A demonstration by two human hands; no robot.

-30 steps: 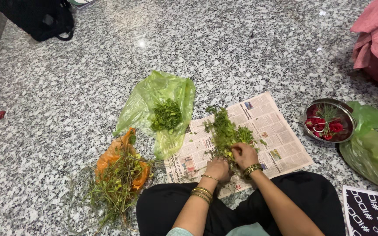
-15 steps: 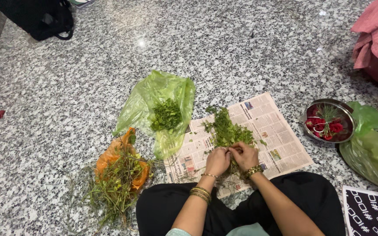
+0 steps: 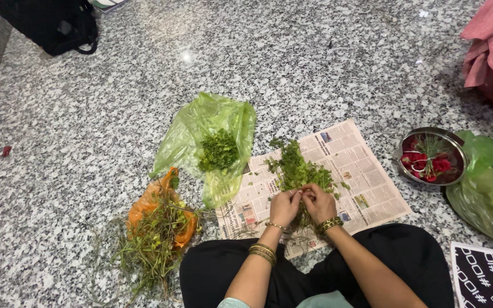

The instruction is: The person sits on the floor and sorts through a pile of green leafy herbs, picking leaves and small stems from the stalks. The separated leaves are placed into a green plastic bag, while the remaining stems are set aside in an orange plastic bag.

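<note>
- Sitting cross-legged on the granite floor (image 3: 87, 114), we work over a sheet of newspaper (image 3: 366, 182) spread before our knees.
- Our left hand (image 3: 284, 206) and right hand (image 3: 319, 203) meet side by side, both pinching the stem end of the bunch of green herbs (image 3: 298, 170).
- The bunch lies on the newspaper, its long axis pointing away from us, leaves at the far end.
- Both wrists bend down, fingers curled and closed on the stems; neither hand is nearer.
- A green bag (image 3: 212, 128) with picked leaves lies to the left; a steel bowl of red flowers (image 3: 430, 157) stands to the right.

Herb bunch (image 3: 296, 170) on newspaper (image 3: 366, 188), bowl (image 3: 431, 155) right.
</note>
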